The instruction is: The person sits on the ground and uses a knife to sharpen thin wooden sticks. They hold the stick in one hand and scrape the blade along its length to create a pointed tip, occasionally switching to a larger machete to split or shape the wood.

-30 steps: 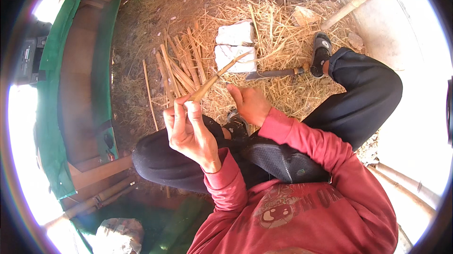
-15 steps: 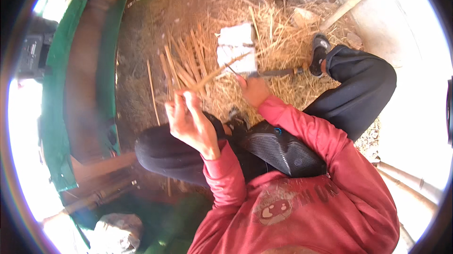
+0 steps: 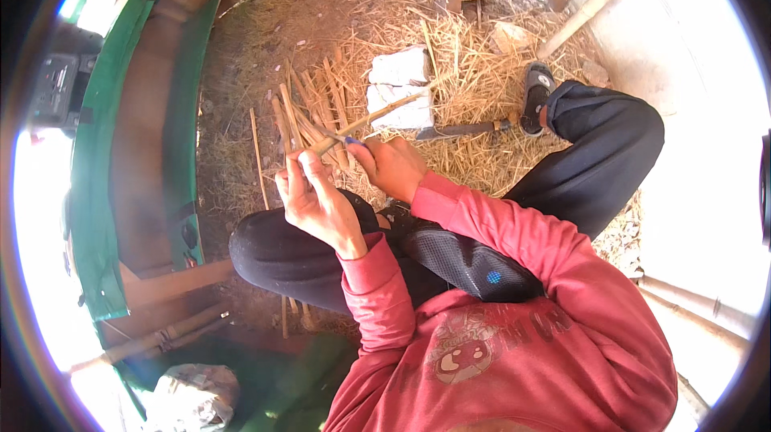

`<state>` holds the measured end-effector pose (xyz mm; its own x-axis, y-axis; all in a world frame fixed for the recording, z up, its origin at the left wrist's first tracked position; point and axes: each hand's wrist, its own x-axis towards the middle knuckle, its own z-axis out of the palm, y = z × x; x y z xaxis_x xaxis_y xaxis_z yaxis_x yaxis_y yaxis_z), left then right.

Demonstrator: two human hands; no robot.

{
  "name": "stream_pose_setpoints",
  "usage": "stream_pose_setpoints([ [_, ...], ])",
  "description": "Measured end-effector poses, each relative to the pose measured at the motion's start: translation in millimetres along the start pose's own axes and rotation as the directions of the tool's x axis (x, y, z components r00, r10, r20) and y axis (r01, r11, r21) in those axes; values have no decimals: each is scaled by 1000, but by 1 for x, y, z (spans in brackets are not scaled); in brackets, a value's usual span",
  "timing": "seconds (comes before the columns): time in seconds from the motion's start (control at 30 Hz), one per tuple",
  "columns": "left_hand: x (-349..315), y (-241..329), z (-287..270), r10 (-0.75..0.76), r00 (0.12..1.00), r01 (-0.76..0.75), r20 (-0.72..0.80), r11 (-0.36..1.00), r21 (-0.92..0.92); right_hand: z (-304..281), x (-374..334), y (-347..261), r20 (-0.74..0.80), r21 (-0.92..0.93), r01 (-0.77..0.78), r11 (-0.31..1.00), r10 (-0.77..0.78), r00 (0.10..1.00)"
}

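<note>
My left hand (image 3: 320, 205) pinches the near end of a thin bamboo strip (image 3: 381, 114), which slants away up and to the right. My right hand (image 3: 395, 167) is closed around a small knife (image 3: 352, 140); a bit of blue shows by the thumb, and most of the handle is hidden in the fist. Its blade meets the strip close to my left fingers. Beyond the hands, several split bamboo strips (image 3: 327, 99) lie on the ground. Two white blocks (image 3: 400, 67) sit under the strip's far end.
A large knife (image 3: 459, 130) with a dark blade lies on straw (image 3: 490, 160) near my right foot. Green sheeting (image 3: 96, 215) hangs along the left side. A bamboo pole (image 3: 602, 2) leans at the far right. A pale sack (image 3: 195, 396) rests at lower left.
My right hand has moved left and slightly nearer along the strip, bringing the knife close to my left fingers. My left hand has hardly moved and keeps its pinch.
</note>
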<state>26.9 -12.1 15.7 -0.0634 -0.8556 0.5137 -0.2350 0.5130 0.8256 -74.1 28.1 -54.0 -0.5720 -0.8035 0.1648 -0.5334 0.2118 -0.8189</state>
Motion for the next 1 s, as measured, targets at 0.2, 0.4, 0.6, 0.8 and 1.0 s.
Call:
stream_pose_setpoints([
  [0.2, -2, -5, 2, -6, 1000, 5, -30, 999, -35, -5, 3, 86, 16, -161, -149, 976, 153, 988],
  [0.4, -3, -1, 10, -30, 999, 26, -21, 988, -153, -25, 1, -1, 215, 62, -58, 996, 43, 976],
  [0.6, 0, 0, 6, 51, 999, -51, 2, 998, -48, 9, 11, 77, 119, -183, -121, 976, 145, 982],
  [0.8, -3, -3, 7, -29, 999, 25, -32, 992, -126, -15, 3, 33, 216, -2, -115, 993, 113, 970],
  [1.0, -1, 5, 4, 54, 994, -53, 91, 999, -10, 3, 36, 101, 143, -299, -160, 941, 210, 967],
])
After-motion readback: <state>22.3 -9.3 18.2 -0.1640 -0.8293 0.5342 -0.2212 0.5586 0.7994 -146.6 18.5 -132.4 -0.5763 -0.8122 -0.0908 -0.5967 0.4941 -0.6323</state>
